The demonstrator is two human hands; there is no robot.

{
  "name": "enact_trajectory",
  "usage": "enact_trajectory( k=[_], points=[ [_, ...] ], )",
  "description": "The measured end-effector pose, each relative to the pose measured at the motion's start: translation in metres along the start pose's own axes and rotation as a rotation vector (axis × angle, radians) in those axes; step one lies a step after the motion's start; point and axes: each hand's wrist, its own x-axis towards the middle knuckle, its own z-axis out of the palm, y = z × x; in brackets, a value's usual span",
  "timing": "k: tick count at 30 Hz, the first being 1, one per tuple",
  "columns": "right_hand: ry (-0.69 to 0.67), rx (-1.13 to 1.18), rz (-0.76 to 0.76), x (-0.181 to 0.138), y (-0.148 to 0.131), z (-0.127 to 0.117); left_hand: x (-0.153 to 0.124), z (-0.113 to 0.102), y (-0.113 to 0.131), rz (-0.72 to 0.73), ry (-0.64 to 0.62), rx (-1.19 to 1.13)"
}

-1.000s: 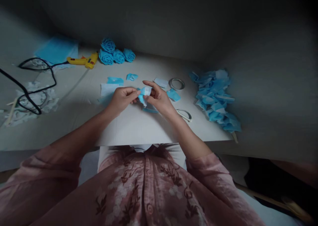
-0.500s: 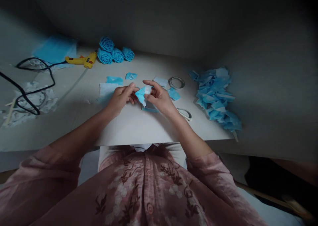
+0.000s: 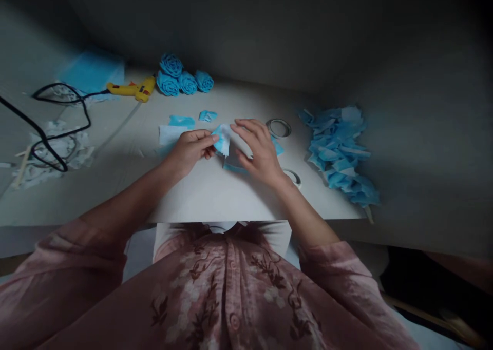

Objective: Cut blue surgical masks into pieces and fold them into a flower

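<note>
My left hand (image 3: 193, 149) pinches a folded piece of blue and white fabric (image 3: 222, 139) by its left side, above the middle of the table. Just to the right, my right hand (image 3: 259, 152) has its fingers spread and holds nothing; a small gap separates it from the piece. Beneath the hands lies a flat blue-edged piece (image 3: 235, 168), partly hidden. Flat blue and white pieces (image 3: 173, 133) lie left of the hands, and a small crumpled blue piece (image 3: 208, 116) lies behind them.
Several blue fabric roses (image 3: 169, 83) stand at the back, beside a yellow glue gun (image 3: 144, 89) with a black cord (image 3: 88, 115). White scraps (image 3: 57, 152) lie at left. Two tape rolls (image 3: 279, 128) sit at right, near a heap of folded blue pieces (image 3: 339, 150).
My right hand has let go of the folded fabric piece and moved right, its fingers opening. The left hand still holds the piece. The whole view has shifted slightly.
</note>
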Motion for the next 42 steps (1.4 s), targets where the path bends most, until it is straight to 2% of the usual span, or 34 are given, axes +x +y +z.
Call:
enact_trajectory(
  k=[5,8,15,20,24,27,36,42],
  points=[
    [-0.040,0.011,-0.085,0.002,0.003,0.012,-0.002,0.002,0.001,-0.022,-0.006,-0.032],
    [-0.039,0.050,-0.064,0.006,0.004,0.018,-0.002,0.002,0.002,-0.013,-0.008,0.011],
    [0.005,0.173,0.071,0.006,0.002,0.019,-0.001,0.001,0.000,0.053,0.034,0.094],
    [0.073,0.397,0.258,0.009,-0.002,0.022,-0.001,0.000,-0.001,0.077,0.027,0.082],
    [0.080,0.602,0.432,0.013,-0.002,0.029,-0.001,0.001,-0.001,0.081,0.023,0.083],
    [0.065,0.737,0.502,0.014,0.000,0.034,-0.001,0.000,-0.001,0.073,0.027,0.090],
    [0.021,0.813,0.511,0.014,0.003,0.036,-0.001,-0.001,-0.002,0.103,0.002,0.140],
    [0.017,0.761,0.501,0.013,0.005,0.039,-0.004,0.003,0.004,0.103,0.001,0.230]
  ],
)
